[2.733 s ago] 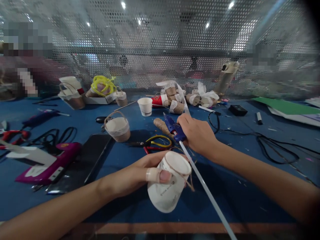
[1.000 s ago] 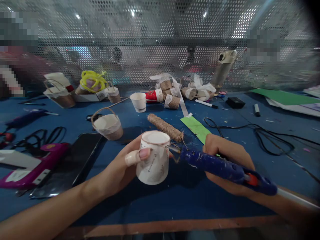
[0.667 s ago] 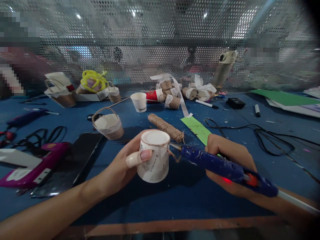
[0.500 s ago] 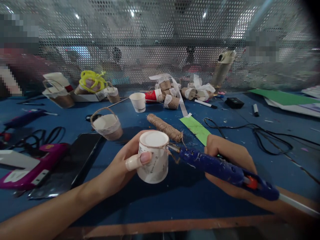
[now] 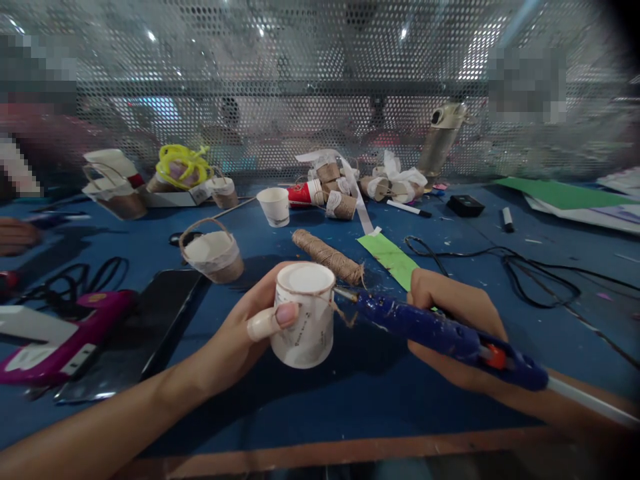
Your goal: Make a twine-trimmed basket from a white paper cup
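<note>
Held upside down in my left hand [image 5: 260,319] is a white paper cup [image 5: 305,337], its base facing up. A strand of twine [image 5: 345,313] circles the cup near the base, with a loose end hanging at the right. My left thumb, wrapped in a bandage, presses the cup's side. My right hand [image 5: 455,313] is closed around a blue glue gun [image 5: 420,327] with a white glue stick at its back. The gun's nozzle is at the cup's right rim by the twine. Behind the cup lies a roll of brown twine [image 5: 327,255].
A small twine-handled basket [image 5: 215,257] and another paper cup [image 5: 275,205] stand behind. Left are a black phone [image 5: 145,327] and a magenta device [image 5: 95,333]. A green strip [image 5: 390,259] and black cable [image 5: 530,280] lie right. Another person's hand [image 5: 17,237] is far left.
Another person's hand has come in at the far left, where the second blue glue gun lay in plain view. My hands, cup and glue gun have barely moved.
</note>
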Available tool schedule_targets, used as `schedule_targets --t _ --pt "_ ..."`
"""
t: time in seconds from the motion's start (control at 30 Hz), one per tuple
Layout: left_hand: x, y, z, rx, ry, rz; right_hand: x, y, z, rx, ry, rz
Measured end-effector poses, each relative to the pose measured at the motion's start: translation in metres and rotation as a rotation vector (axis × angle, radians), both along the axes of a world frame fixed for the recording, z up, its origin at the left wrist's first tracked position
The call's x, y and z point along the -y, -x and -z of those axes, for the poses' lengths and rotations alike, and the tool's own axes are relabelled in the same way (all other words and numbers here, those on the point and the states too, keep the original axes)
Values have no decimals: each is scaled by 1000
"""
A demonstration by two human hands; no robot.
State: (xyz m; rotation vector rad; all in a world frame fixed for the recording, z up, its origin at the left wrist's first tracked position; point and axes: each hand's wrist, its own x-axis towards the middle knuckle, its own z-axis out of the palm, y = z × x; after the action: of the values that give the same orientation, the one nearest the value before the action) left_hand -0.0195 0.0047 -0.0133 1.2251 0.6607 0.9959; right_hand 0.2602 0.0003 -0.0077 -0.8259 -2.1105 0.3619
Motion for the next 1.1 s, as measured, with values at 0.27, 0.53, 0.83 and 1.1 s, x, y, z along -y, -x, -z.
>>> schedule_targets --t 0.27,0.53,0.83,1.1 --pt "-1 3 3 -9 -9 39 1 0 -1 -10 -4 0" --pt "0 0 -2 60 -27 52 0 0 -4 0 12 -5" --pt "2 -2 -5 52 -21 23 0 -1 -4 -3 -1 -3" --pt "3 -1 -6 35 10 -15 4 4 -4 -19 33 60"
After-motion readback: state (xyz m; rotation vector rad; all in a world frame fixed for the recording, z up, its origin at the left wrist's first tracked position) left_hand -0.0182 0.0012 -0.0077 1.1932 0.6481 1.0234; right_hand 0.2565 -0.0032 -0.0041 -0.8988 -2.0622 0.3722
